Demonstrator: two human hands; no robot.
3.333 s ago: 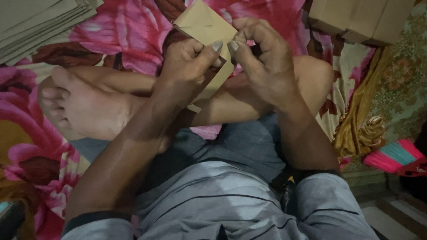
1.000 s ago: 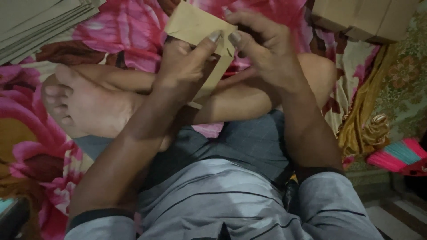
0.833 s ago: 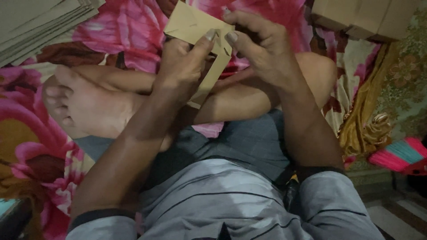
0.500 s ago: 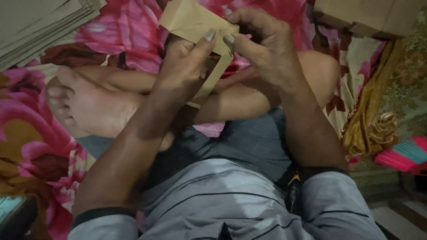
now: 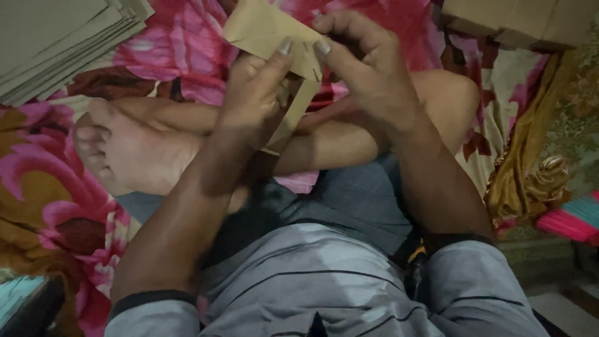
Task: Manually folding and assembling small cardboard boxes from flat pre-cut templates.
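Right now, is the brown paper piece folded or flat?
Folded: the brown paper piece bends where both hands pinch it, one flap hanging down between them.

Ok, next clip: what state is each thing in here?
Brown paper piece: partly folded, pinched between both thumbs.
Left hand: gripping the paper.
Right hand: gripping the paper's edge.
Stack of paper sheets: lying flat, fanned slightly.
Cardboard boxes: closed, apart from the hands.

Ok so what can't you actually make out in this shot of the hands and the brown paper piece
Head view only:
- Brown paper piece: top cut off by the frame edge; lower part hidden behind the left hand.
- Right hand: palm side faces away.
- Paper stack, top left: cut off by the edge.
- Cardboard box, top right: mostly out of frame.
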